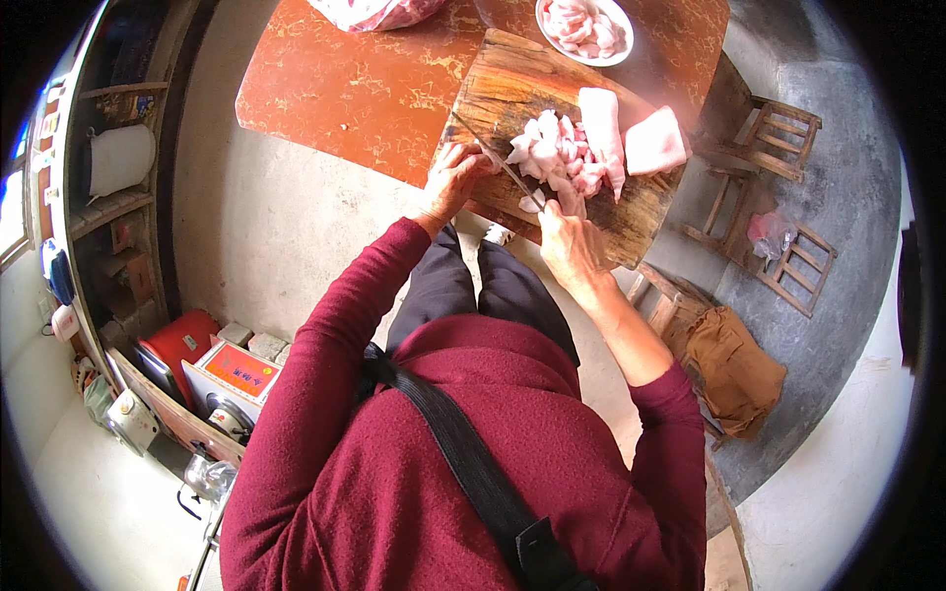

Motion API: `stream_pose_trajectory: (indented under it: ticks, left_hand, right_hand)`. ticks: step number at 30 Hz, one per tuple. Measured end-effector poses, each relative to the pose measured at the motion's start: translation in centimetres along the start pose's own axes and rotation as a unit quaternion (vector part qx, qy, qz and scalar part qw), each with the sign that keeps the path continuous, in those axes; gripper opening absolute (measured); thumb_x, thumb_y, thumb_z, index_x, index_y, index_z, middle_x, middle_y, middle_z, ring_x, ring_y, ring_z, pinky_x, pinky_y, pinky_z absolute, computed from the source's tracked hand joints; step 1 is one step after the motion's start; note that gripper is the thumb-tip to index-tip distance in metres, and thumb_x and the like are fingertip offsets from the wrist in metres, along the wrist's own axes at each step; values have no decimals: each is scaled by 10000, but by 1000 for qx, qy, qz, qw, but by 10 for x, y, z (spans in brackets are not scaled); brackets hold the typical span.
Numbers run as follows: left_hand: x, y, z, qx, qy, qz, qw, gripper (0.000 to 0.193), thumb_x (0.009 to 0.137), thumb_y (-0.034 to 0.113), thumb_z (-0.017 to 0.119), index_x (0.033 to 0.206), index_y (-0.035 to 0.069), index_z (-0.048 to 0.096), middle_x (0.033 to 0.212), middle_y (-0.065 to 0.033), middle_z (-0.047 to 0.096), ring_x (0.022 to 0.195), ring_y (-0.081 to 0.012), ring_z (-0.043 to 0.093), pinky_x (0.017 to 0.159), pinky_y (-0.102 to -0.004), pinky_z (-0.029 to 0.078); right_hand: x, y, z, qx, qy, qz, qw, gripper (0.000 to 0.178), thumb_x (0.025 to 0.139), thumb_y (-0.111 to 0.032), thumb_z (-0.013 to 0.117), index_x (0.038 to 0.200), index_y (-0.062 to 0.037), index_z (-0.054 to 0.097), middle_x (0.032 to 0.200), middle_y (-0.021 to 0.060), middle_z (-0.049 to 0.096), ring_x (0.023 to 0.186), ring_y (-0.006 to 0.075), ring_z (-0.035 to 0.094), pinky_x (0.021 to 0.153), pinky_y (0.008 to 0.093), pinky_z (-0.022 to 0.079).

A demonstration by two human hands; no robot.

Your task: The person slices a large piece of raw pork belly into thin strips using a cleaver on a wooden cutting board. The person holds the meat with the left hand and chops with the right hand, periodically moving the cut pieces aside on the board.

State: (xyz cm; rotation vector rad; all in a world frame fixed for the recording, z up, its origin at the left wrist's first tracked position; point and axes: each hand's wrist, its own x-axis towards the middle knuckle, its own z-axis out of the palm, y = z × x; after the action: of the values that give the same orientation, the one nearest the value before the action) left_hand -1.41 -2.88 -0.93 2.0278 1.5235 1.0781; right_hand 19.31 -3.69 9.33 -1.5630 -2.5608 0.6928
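The person stood over a wooden chopping board [512, 94] that lay on a red-brown table [345, 89]. The left hand [455, 177] rested on the near edge of the board with its fingers curled. It seemed to hold the handle end of a knife [503, 163] — but the handle itself was hidden under the fingers, so the hold could not be seen for sure. The thin blade ran slanted across the board, from the left hand toward the pile of cut meat [557, 158].

The right hand [570, 241] was at the near side of the board too. Its fingertips pressed on a small pale piece of meat [533, 202], just beside the tip of the blade. The fingers were bent down on that piece, not wrapped around it.

The pile of pink and white cubes lay just past both hands, in the middle of the board. There were too many cubes to count. Behind the pile lay two big uncut slabs of fatty pork — one long slab [602, 128] touching the pile, and one squarer slab [654, 141] at the far right edge of the board.

One white bowl [619, 49] with more cut meat stood on the table past the board. Two small wooden stools [778, 133] stood on the floor to the right.
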Motion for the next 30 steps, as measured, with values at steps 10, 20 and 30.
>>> stream_pose_trajectory:
  ticks: [10,20,30]
  left_hand:
    - [9,-7,-15,17,-45,37,998,223,701,25,584,916,80,604,978,-82,585,961,-294,540,834,-375,441]
    - [8,8,-5,15,16,1,1000,212,713,79,606,924,98,613,956,-79,586,939,-292,534,847,-382,430]
    - [3,-3,0,15,19,-1,1000,212,697,41,650,905,62,611,956,-101,585,944,-313,541,804,-372,458]
  right_hand:
    - [64,-5,10,74,44,21,996,130,761,-32,470,820,36,564,674,230,604,643,362,621,592,426,503]
    - [18,-11,6,57,20,20,998,125,758,-23,463,857,32,516,644,233,606,644,371,632,595,449,498]
    - [25,1,16,106,24,34,994,149,838,-126,486,790,4,542,634,221,596,634,369,619,568,460,490]
